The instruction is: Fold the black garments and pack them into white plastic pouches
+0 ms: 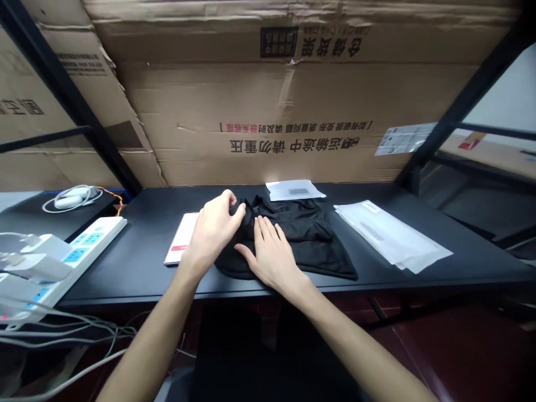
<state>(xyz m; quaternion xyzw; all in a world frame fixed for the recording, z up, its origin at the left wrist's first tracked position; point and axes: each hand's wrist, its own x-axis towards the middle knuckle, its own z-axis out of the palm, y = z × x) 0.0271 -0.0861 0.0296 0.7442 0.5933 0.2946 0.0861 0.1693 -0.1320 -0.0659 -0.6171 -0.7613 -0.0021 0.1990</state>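
Note:
A black garment [310,237] lies crumpled on the black table [142,257], near its front edge. My left hand [213,229] pinches a fold of the fabric at the garment's upper left corner. My right hand [272,254] lies flat on the cloth just right of it, fingers stretched out and pointing away from me. A white phone or card [181,245] with a red mark lies under my left wrist, partly hidden.
Clear plastic bags [391,234] lie stacked at the right, and a smaller bag [295,190] behind the garment. A white power strip [79,251] with plugs and cables sits at the left. Large cardboard boxes [276,111] and black rack posts [456,106] stand behind.

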